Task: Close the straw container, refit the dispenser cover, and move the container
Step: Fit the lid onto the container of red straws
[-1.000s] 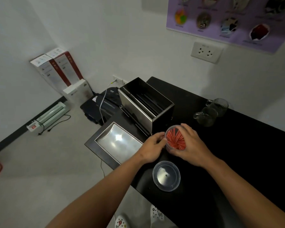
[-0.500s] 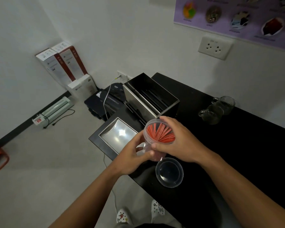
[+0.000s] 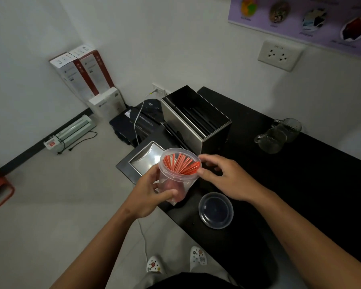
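Note:
My left hand (image 3: 152, 190) grips a clear plastic straw container (image 3: 176, 176) full of red straws, held lidless above the table's near corner. My right hand (image 3: 223, 178) sits just right of the rim, fingers apart, a fingertip touching or almost touching it. The container's clear round lid (image 3: 215, 210) lies flat on the black table (image 3: 300, 184), below my right hand. The steel straw dispenser (image 3: 196, 119) stands open behind the container. Its steel cover (image 3: 148, 158) lies flat on the table's left corner, partly hidden by the container.
Two glass jugs (image 3: 277, 135) stand at the back right of the table. On the floor to the left are a black machine (image 3: 138, 122) with a white cable, cardboard boxes (image 3: 86, 80) and a laminator (image 3: 71, 132). The table edge runs diagonally under my left hand.
The container was lifted off the table from in front of the dispenser and brought toward me and left. My right hand let go of its rim; my left hand took its body.

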Demonstrator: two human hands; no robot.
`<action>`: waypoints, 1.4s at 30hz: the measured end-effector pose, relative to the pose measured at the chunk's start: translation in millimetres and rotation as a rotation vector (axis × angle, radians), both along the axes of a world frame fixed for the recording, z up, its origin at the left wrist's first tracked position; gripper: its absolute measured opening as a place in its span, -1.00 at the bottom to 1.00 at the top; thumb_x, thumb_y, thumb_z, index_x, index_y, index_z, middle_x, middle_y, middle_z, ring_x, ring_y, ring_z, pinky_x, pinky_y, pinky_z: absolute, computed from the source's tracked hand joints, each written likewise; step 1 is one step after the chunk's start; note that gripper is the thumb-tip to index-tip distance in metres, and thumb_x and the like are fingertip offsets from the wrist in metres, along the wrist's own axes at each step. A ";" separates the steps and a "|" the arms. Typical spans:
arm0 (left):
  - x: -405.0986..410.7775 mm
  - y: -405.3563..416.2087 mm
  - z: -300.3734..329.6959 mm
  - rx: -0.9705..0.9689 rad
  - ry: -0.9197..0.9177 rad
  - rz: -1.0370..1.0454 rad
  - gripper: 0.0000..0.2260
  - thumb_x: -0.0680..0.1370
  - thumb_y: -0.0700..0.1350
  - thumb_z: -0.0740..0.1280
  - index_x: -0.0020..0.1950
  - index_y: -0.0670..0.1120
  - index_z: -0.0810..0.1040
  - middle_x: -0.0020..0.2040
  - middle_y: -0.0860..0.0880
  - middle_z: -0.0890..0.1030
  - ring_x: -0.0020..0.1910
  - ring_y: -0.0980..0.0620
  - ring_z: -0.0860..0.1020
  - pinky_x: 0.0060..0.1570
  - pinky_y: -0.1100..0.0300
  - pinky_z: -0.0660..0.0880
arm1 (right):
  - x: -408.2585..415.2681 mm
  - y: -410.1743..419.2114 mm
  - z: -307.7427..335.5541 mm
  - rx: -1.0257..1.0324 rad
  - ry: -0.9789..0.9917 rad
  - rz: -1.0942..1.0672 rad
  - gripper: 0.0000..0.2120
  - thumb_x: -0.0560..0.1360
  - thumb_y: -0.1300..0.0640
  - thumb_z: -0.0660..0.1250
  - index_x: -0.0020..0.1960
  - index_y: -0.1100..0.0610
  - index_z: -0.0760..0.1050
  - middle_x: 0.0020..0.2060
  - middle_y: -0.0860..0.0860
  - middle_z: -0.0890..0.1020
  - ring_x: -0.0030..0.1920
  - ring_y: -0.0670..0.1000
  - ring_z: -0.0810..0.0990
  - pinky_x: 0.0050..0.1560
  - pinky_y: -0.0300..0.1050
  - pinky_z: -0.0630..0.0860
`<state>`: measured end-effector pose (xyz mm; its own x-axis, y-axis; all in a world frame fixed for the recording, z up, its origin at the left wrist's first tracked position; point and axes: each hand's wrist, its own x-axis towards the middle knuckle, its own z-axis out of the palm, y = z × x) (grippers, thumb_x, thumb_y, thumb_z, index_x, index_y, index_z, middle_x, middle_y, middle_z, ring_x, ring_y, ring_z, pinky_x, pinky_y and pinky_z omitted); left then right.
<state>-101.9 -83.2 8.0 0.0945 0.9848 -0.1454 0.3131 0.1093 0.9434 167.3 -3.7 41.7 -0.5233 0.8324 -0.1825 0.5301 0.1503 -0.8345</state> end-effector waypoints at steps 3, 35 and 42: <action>-9.6 -7.0 2.5 0.000 -0.011 0.014 -0.12 0.38 0.28 0.59 0.60 0.01 0.36 0.47 0.04 0.56 0.47 -0.02 0.53 0.37 -0.12 0.57 | 6.0 1.2 -15.3 0.040 -0.142 0.006 -0.50 0.55 -0.28 0.35 0.40 -0.08 0.56 0.24 -0.20 0.61 0.22 -0.26 0.55 0.28 -0.13 0.54; -52.6 -44.5 24.2 0.061 -0.143 0.197 -0.25 0.43 0.07 0.61 0.58 0.13 0.39 0.44 0.08 0.59 0.41 -0.04 0.58 0.29 0.00 0.63 | -49.6 0.4 47.9 0.219 0.049 -0.081 -0.76 0.62 -0.01 0.40 0.28 -0.15 0.56 0.01 -0.26 0.64 0.06 -0.35 0.60 -0.09 -0.41 0.58; -61.2 -47.2 37.8 0.117 -0.143 0.241 -0.30 0.40 0.15 0.63 0.50 0.28 0.47 0.40 0.09 0.62 0.36 -0.04 0.61 0.25 0.00 0.64 | -100.4 -33.0 70.5 0.493 0.188 0.054 -0.66 0.66 0.08 0.37 0.41 0.11 0.57 0.11 -0.06 0.60 0.13 -0.15 0.59 0.12 -0.26 0.56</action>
